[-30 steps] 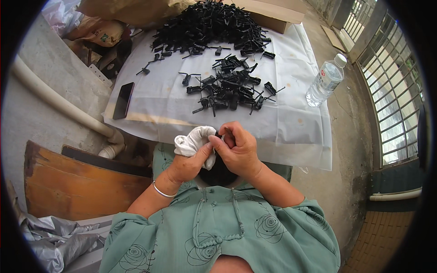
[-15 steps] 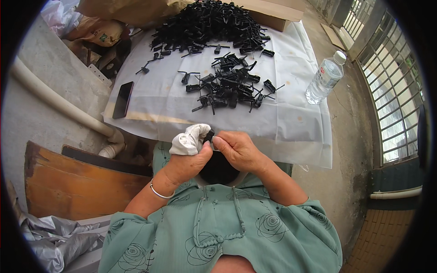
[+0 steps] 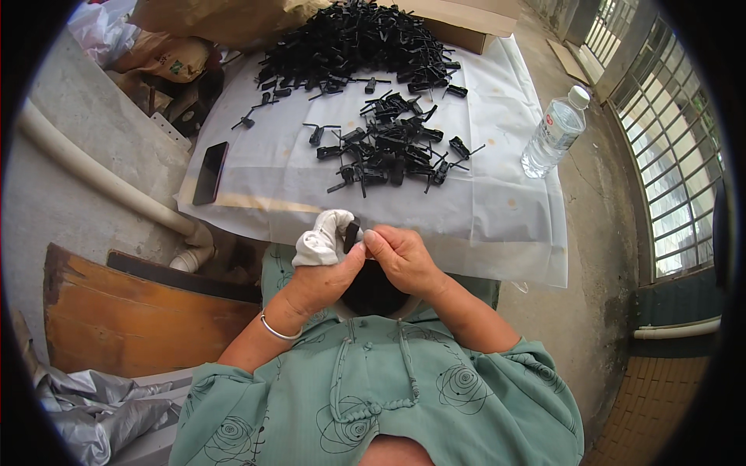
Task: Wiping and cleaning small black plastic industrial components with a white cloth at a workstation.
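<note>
Pinching a black part (image 3: 352,234), left hand (image 3: 329,278), right hand (image 3: 407,259), white sheeted table (image 3: 260,172), concrete floor (image 3: 594,206)

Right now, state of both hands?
Left hand: closed, holding a small black part, white cloth around its fingers.
Right hand: closed, thumb and fingers pinched beside the part; whether it grips anything cannot be told.

A whitish sheet (image 3: 497,147) covers the tabletop (image 3: 260,167), overhanging its near edge. A big heap (image 3: 357,50) of black parts fills the far side, beside a box (image 3: 458,33); a smaller cluster (image 3: 396,147) lies nearer. A phone (image 3: 210,173) lies near the left edge, and a bottle (image 3: 554,136) stands near the right.
</note>
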A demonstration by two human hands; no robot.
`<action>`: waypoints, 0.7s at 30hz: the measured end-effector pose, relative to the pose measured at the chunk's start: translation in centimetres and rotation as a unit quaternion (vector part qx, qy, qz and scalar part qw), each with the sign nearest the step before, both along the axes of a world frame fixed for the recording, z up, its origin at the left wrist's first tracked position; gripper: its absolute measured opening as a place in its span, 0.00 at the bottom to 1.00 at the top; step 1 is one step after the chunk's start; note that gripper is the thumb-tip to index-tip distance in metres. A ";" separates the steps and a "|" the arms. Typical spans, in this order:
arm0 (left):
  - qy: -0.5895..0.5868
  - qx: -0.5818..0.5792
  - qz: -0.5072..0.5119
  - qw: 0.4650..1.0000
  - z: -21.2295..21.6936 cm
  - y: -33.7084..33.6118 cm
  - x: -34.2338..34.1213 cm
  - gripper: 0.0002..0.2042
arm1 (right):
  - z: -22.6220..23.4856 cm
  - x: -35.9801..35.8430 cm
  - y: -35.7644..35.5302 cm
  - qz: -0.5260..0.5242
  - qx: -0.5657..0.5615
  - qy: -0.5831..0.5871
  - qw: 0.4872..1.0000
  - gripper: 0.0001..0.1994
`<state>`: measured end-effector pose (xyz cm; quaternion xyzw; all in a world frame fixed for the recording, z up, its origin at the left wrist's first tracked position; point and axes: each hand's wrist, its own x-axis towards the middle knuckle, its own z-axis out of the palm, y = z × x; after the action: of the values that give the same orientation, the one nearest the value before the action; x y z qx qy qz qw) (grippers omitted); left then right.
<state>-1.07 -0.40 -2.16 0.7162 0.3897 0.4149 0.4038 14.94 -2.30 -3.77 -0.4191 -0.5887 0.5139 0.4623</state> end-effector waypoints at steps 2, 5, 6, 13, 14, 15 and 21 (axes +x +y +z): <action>-0.050 -0.075 -0.024 0.996 0.8 0.3 -0.3 0.13 | 0.6 0.6 0.1 -0.010 0.025 -0.075 0.997 0.09; -0.128 -0.187 -0.052 0.973 1.6 0.4 -0.6 0.13 | 0.0 1.2 0.2 -0.006 0.094 -0.147 0.985 0.06; -0.157 -0.225 -0.056 0.960 1.8 0.4 -0.7 0.14 | -0.3 1.4 0.2 0.008 0.138 -0.144 0.980 0.06; -0.071 -0.310 -0.171 0.933 3.4 -0.3 -0.7 0.18 | 1.0 1.2 0.6 -0.054 0.283 -0.111 0.951 0.07; -0.070 -0.311 -0.171 0.932 3.5 -0.3 -0.6 0.18 | 1.3 0.7 0.5 -0.073 0.236 -0.076 0.966 0.07; -0.082 -0.309 -0.180 0.930 3.5 -0.4 -0.4 0.18 | 1.5 0.4 0.3 -0.092 0.187 -0.041 0.977 0.07; -0.083 -0.255 -0.135 0.954 2.5 -0.2 -0.5 0.14 | 1.8 0.4 0.0 -0.063 0.183 -0.069 0.979 0.07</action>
<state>-1.60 -0.60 0.36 0.5983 0.3469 0.3014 0.6564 15.31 -2.33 -1.95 -0.3981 -0.6757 0.3375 0.5206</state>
